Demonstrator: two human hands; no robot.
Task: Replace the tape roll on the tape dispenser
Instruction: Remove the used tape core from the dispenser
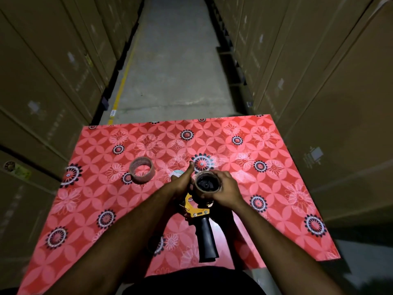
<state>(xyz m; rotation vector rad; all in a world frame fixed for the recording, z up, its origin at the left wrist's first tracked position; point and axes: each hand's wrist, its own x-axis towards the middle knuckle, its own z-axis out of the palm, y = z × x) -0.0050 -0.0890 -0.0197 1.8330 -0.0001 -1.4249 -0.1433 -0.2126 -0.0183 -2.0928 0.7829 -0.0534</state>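
Boxes [53, 81] wall in both sides of the aisle, red flowery table [276, 188] in the middle. Spare tape roll [142, 170] sits left, apart from the hands. Right hand [225, 188] is wrapped around the roll [207, 184] on the tape dispenser [198, 211]; left hand [182, 184] steadies the dispenser's frame, thumb up.

Dispenser and two rolls

The orange metal tape dispenser with a black handle [201, 220] lies on the red flowered surface [276, 188], handle toward the person. A brown cardboard tape roll [207, 184] sits on its black hub, nearly used up. A fuller pinkish-clear tape roll [142, 170] lies flat, well apart to the left
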